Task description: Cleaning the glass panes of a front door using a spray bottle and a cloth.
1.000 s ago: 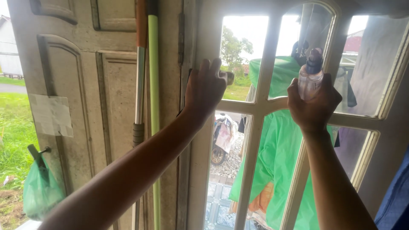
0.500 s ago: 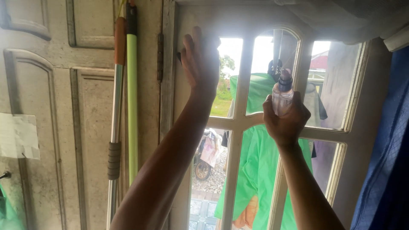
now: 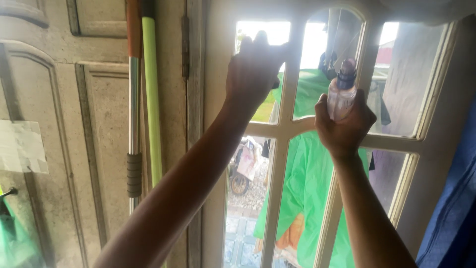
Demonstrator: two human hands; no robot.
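Hanging at the left edge of the frame, a pale rectangular sheet of paper (image 3: 21, 146) is stuck flat to the worn, cream-coloured panelled door (image 3: 99, 149); whatever is on it cannot be made out, and below it a bit of green plastic bag (image 3: 15, 243) shows in the lower left corner under a small dark hook. Right of centre, the right hand (image 3: 344, 126) is closed around a small clear spray bottle (image 3: 341, 94), which it holds upright in front of the window's middle crossbar; the bottle has a dark blue nozzle cap on top, and its body looks pale and see-through, though how full it is cannot be told. The left hand (image 3: 255, 69) is raised against the upper left pane of the window (image 3: 436, 99), its fingers curled over something small and dark that is mostly hidden, so what it grips cannot be told. That window has a thick cream frame with rounded panes and fills the right half of the picture. Two long handles lean upright between door and window, one bright green (image 3: 151, 99), the other metal with an orange top and a dark grip (image 3: 133, 124). Through the glass a green garment (image 3: 307, 183) hangs outside, with a parked scooter (image 3: 245, 166) on gravel and grass beyond. Blue fabric (image 3: 456, 213) fills the lower right corner.
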